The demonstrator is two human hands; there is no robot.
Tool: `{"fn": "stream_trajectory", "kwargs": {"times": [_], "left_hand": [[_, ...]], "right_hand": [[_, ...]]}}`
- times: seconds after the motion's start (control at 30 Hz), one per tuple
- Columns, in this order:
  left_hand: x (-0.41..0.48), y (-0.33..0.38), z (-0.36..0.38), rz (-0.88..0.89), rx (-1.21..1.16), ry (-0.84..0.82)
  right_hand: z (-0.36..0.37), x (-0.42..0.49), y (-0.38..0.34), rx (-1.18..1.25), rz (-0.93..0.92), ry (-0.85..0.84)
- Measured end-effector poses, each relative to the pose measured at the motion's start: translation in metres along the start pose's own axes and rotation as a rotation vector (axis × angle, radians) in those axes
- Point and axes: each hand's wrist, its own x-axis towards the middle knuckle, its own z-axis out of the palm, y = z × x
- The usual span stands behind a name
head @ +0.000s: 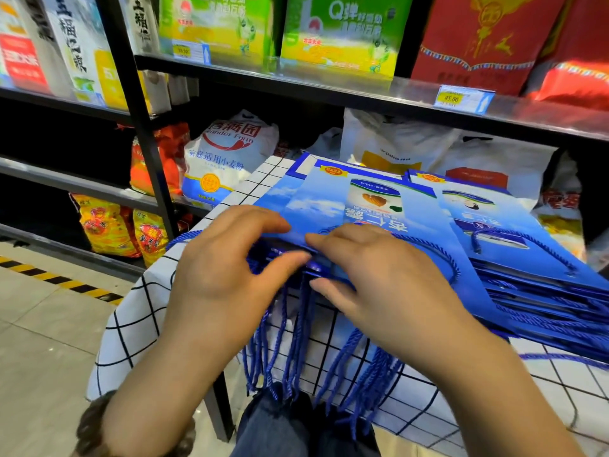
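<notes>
A stack of flat blue paper gift bags (329,196) lies on a table covered with a white checked cloth (138,311). Their blue rope handles (290,351) hang over the near edge. My left hand (224,275) has its fingers on top of the stack's near edge and its thumb against the edge below, pinching the top bags. My right hand (389,282) pinches the same edge just to the right, index finger on top and thumb lower. A second stack of the same bags (494,225) lies fanned out to the right.
Black store shelves stand close behind the table, with a flour bag (227,156), rice sacks and boxed goods. A black shelf post (145,133) rises at the left. Tiled floor with yellow-black tape (59,278) lies at the left. My legs (273,423) are under the table edge.
</notes>
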Motion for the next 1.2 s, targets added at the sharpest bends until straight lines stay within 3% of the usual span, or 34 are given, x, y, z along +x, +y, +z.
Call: {"fn": "stream_trajectory", "kwargs": {"times": [0.1, 0.17, 0.23, 0.33, 0.47, 0.53, 0.67, 0.77, 0.83, 0.93, 1.03, 1.1, 1.13, 1.2], "left_hand": [[-0.004, 0.004, 0.005, -0.192, -0.146, 0.131], [-0.004, 0.013, 0.007, -0.204, -0.262, 0.191], [0.0, 0.022, 0.007, -0.197, -0.42, 0.251], [0.005, 0.03, 0.009, -0.223, -0.594, 0.26], [0.001, 0.027, 0.02, -0.332, -0.622, 0.17], [-0.002, 0.025, 0.022, -0.399, -0.723, 0.178], [-0.001, 0.035, 0.022, -0.392, -0.91, 0.146], [0.002, 0.046, 0.033, -0.356, -1.0, -0.074], [0.007, 0.054, 0.041, -0.206, -0.879, -0.258], [0.025, 0.072, 0.042, 0.005, -0.658, -0.348], [0.05, 0.08, 0.031, 0.194, -0.432, -0.277], [0.063, 0.074, 0.025, 0.324, -0.268, -0.269], [0.068, 0.068, 0.022, 0.367, -0.19, -0.308], [0.073, 0.053, 0.019, 0.365, -0.055, -0.444]], "right_hand": [[-0.003, 0.002, -0.001, -0.007, 0.031, 0.088], [-0.007, 0.002, -0.001, 0.084, 0.057, 0.23], [-0.013, 0.002, 0.004, 0.285, 0.123, 0.338], [-0.02, 0.002, 0.008, 0.558, 0.234, 0.356], [-0.014, 0.001, -0.001, 0.264, 0.218, 0.109], [-0.009, 0.003, 0.002, 0.15, 0.222, 0.137], [-0.005, 0.01, 0.003, 0.094, 0.13, 0.473], [-0.016, 0.017, 0.002, 0.198, 0.116, 0.802], [-0.026, 0.019, -0.006, 0.234, 0.071, 1.033], [-0.055, 0.014, -0.002, 0.509, 0.067, 1.239], [-0.078, 0.006, 0.025, 0.752, 0.11, 1.098], [-0.069, 0.002, 0.034, 1.083, 0.189, 1.176], [-0.06, 0.001, 0.031, 1.305, 0.232, 1.222], [-0.035, -0.002, 0.024, 1.448, 0.323, 1.234]]}}
